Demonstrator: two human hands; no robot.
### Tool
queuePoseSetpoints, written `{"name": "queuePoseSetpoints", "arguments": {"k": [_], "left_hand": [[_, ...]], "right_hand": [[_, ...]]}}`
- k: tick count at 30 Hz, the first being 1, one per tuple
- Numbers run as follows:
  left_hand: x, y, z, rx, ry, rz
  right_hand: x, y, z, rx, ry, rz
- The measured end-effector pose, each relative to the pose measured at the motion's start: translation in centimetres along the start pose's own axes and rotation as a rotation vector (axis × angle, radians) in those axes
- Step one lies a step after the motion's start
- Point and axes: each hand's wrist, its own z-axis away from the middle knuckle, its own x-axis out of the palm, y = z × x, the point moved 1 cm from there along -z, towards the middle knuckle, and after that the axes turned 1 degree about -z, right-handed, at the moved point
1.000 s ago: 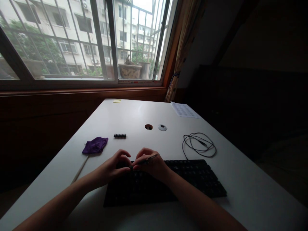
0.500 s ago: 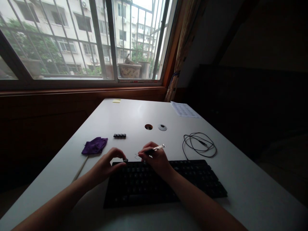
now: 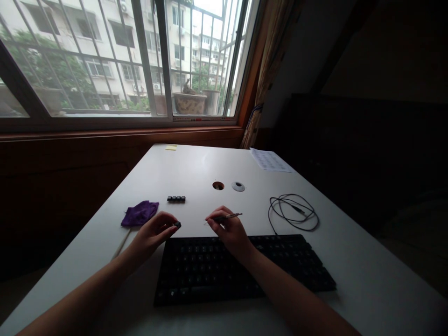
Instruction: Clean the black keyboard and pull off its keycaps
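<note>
Just above the far left corner of the black keyboard (image 3: 199, 270), my left hand (image 3: 156, 231) pinches a small black keycap (image 3: 178, 224) between thumb and fingertips. My right hand (image 3: 231, 231) is closed around a slim keycap puller (image 3: 229, 216), over the keyboard's far edge. Thin wire shows at the puller's left end; its other end points right. Part of the keyboard's top rows is hidden by my right hand and forearm. Several black keycaps (image 3: 176, 199) stand in a short row on the white table, beyond my left hand.
A purple cloth (image 3: 140, 213) with a pale stick lies at left. The coiled cable (image 3: 293, 212) is at right. Farther back are a round hole (image 3: 218, 185), its grey cover (image 3: 238, 186), printed papers (image 3: 270, 160) and a yellow note (image 3: 171, 147) on the table (image 3: 196, 163).
My left hand has lifted the keycap up and left, off the keyboard's far left edge. The puller has turned in my right hand, which stays over the keyboard. The view has shifted slightly.
</note>
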Motion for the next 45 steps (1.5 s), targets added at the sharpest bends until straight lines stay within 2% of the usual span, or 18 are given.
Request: {"name": "queuePoseSetpoints", "arguments": {"k": [11,17,20,26,32,35,40,45], "left_hand": [[0.1,0.3,0.2,0.003,0.037,0.039],[0.1,-0.4,0.2,0.028,0.021,0.029],[0.0,-1.0,0.0,0.042,0.003,0.019],[0.1,-1.3,0.0,0.048,-0.026,0.019],[0.1,-1.2,0.3,0.038,-0.047,0.008],[-0.2,-1.4,0.3,0.021,-0.036,0.018],[-0.3,-1.5,0.2,0.006,-0.009,0.027],[-0.4,-1.3,0.3,-0.001,0.013,0.019]], "right_hand": [[0.1,0.3,-0.2,-0.029,0.02,0.064],[0.2,0.5,-0.1,-0.02,0.023,0.084],[0.4,0.6,-0.2,0.039,0.004,0.057],[0.8,1.3,-0.3,0.256,-0.089,-0.013],[1.1,1.6,-0.2,0.294,-0.167,0.097],[1.0,1.7,-0.3,0.318,-0.189,0.045],[0.2,1.8,-0.5,0.371,-0.086,-0.213],[-1.0,1.8,-0.1,0.313,0.232,-0.36]]}}
